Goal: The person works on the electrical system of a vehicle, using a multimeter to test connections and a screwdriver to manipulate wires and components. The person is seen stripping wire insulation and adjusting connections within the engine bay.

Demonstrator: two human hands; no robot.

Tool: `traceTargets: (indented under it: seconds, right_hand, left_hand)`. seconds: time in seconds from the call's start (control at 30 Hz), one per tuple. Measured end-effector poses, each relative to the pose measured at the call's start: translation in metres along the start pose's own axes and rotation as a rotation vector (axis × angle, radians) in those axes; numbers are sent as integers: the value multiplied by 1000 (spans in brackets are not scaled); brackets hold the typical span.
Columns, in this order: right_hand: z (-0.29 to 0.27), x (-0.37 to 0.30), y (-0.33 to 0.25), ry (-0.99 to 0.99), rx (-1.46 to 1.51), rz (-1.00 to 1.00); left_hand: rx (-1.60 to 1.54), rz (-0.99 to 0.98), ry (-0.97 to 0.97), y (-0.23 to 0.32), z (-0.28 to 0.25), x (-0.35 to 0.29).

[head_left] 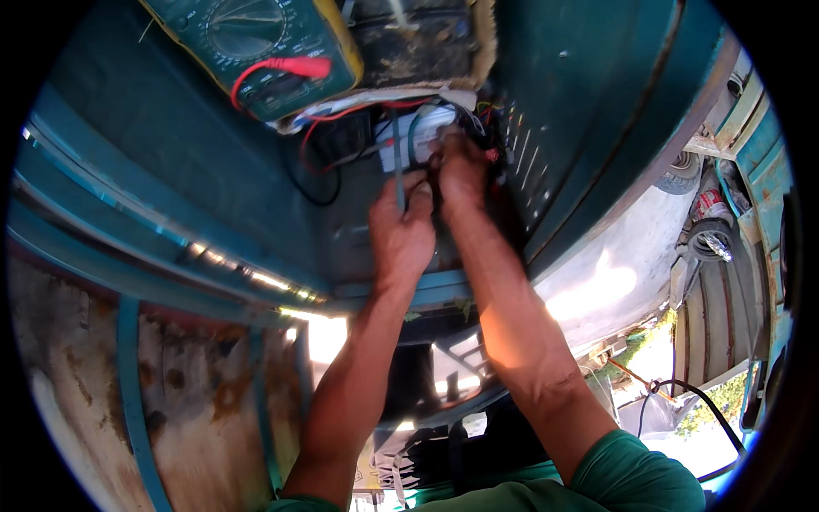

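My left hand [403, 224] is closed in a pinch inside a teal metal compartment. A thin grey-blue strip [397, 162], perhaps a cable, runs up from between its thumb and fingers. Just right of it, my right hand [461, 171] has its fingers curled together near a bundle of thin wires [485, 119]; what they hold is hidden. Beyond both hands lies a white ribbed box [392, 152] with a dark cable across it. A multimeter [256, 51] with a yellow edge rests at the upper left, a red lead plug [300, 66] on its face.
A dirty dark block [414, 43] stands beside the multimeter, with a ragged cardboard edge [486, 43] around it. Red wire and a black cable loop [328, 200] lie left of my hands. Teal metal walls [597, 85] enclose the space. Wheels [680, 171] show outside at right.
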State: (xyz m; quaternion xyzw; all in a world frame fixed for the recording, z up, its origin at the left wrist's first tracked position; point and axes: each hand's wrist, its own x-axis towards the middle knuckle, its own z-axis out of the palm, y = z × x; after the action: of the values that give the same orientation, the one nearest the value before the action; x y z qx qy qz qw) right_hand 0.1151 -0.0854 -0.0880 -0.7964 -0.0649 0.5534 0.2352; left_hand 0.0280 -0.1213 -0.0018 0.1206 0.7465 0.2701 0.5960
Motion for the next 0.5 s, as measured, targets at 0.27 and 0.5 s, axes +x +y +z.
traceTargets:
  seconds: [0.27,0.5]
  right_hand:
    - [-2,-8,-6,-73,-18,-33]
    - [-7,9,20,-94,-271,-286]
  left_hand:
    - [303,75,-15,9,-33,-51]
    - [307,43,-72,64,-57,-77]
